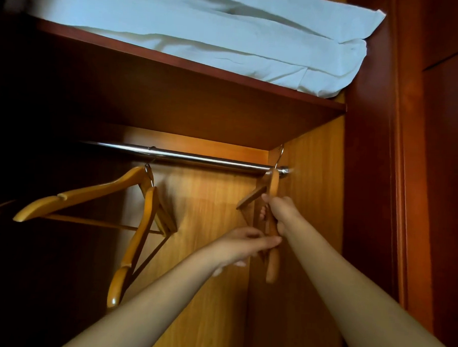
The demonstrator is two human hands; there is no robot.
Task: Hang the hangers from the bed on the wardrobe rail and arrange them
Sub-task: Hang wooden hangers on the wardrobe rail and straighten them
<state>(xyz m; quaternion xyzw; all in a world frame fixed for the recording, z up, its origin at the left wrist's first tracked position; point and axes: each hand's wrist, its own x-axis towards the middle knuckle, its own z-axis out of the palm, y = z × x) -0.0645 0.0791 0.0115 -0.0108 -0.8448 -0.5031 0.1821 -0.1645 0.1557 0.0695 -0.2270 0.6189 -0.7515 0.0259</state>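
A shiny metal rail (191,156) runs across the wardrobe under a shelf. Two wooden hangers (137,221) hang from its middle, one turned sideways and one edge-on. At the rail's right end, against the side wall, hangs a wooden hanger (273,186) seen edge-on. My right hand (280,213) grips its upper arm just below the hook. My left hand (248,244) holds the same hanger lower down, fingers pinching its near arm. Whether there is one hanger or two at the right end is unclear.
Folded white bedding (229,35) lies on the shelf (189,91) above the rail. The wardrobe's right side wall (316,204) stands close to my right hand. The left part of the wardrobe is dark. A reddish door frame (398,155) is at the right.
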